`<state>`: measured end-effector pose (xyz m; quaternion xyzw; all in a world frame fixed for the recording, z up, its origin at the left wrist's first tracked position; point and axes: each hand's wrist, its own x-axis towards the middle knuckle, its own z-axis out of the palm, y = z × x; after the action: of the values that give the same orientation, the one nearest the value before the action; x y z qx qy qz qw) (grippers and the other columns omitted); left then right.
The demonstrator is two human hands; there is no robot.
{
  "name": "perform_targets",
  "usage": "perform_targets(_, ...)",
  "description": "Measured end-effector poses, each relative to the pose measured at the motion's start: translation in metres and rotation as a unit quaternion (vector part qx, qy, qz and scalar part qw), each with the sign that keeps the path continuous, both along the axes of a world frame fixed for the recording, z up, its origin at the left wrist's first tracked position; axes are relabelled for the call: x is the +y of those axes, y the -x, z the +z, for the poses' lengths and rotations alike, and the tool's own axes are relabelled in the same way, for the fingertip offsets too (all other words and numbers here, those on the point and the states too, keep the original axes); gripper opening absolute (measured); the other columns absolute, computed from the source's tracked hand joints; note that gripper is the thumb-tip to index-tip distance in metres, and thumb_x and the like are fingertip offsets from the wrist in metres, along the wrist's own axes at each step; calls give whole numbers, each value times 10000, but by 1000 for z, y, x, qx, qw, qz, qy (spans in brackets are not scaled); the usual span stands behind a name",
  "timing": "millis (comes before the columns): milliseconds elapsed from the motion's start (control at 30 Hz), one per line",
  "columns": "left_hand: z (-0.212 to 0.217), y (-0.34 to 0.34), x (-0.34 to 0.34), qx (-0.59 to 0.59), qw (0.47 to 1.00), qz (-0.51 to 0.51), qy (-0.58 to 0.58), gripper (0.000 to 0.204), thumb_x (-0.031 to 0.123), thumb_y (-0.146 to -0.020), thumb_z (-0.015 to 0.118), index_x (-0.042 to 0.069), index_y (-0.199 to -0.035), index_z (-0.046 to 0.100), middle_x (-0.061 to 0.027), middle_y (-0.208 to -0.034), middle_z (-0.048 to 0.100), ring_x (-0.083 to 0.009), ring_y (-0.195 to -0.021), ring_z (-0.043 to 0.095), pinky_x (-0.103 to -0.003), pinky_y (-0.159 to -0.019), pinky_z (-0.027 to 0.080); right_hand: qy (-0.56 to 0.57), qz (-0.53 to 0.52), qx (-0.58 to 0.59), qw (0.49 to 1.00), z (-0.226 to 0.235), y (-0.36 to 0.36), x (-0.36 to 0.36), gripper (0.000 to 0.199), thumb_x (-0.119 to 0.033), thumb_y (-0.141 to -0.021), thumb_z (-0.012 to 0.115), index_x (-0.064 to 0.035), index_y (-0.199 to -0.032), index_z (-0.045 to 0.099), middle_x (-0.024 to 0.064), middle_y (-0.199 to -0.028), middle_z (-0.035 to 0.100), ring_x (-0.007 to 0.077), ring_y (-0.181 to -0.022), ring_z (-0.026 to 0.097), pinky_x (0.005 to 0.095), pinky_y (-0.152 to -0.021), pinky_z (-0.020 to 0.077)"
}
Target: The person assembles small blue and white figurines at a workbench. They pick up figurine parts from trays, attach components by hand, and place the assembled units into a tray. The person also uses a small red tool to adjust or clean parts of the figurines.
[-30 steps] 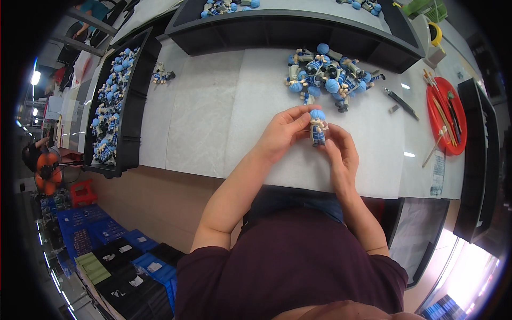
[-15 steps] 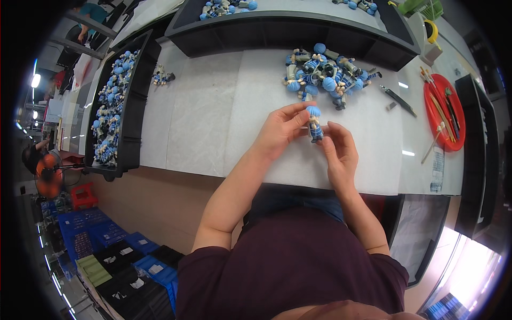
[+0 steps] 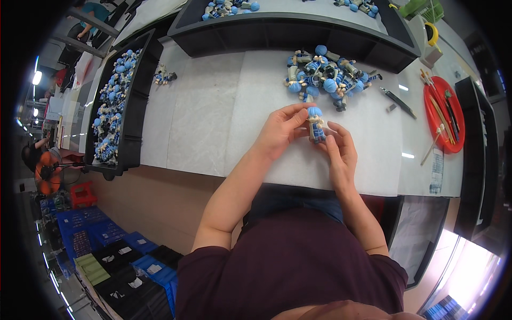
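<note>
A small blue-haired figurine (image 3: 316, 128) in a blue and beige outfit stands upright between my two hands, above the near part of the table. My left hand (image 3: 282, 127) pinches it near the head from the left, thumb in front. The fingers of my right hand (image 3: 341, 149) close on its lower end from the right. Just beyond my hands lies a loose pile of similar figurines (image 3: 330, 85). One more figurine (image 3: 164, 76) lies alone at the far left of the table.
A black tray (image 3: 136, 106) full of figurines stands at the left. Another black tray (image 3: 293, 38) spans the back. At the right are a pen-like tool (image 3: 399, 102), a small grey block (image 3: 392, 107), and a red dish (image 3: 436, 88) with brushes and sticks. Yellow tape (image 3: 431, 34) sits behind.
The figurine has turned in my fingers, so more of its beige side shows. My right fingers have shifted slightly at its lower end.
</note>
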<state>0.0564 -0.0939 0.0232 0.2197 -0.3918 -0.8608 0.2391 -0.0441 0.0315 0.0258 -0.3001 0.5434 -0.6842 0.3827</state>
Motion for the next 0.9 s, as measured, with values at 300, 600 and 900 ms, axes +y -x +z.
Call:
perform_targets(300, -3, 1, 0, 16, 1000, 0, 3, 293, 187, -900, 510, 16, -1135, 550, -60, -990, 613, -152, -887, 594, -309, -766, 502, 58, -20, 0, 998, -7, -1, 0, 386, -46, -873, 526, 8, -1221, 367, 144, -1057, 514, 184, -896, 567, 292, -778, 490)
perform_targets(600, 1, 2, 4, -53, 990, 5, 128, 347, 115, -853, 583, 26, -1184, 527, -61, -1040, 610, -143, -957, 573, -304, -792, 495, 66, -104, 111, 986, -12, 0, 0, 661, 126, -686, 651, -36, -1252, 351, 92, -1134, 421, 163, -1047, 454, 291, -845, 457)
perform_targets(900, -2, 1, 4, 0, 995, -2, 99, 347, 25, -832, 571, 18, -1176, 520, -92, -1081, 588, -176, -992, 565, -320, -833, 487, 32, -75, 88, 993, -14, 2, 1, 683, 119, -674, 651, -55, -1262, 349, 78, -1115, 421, 157, -1053, 451, 285, -865, 427)
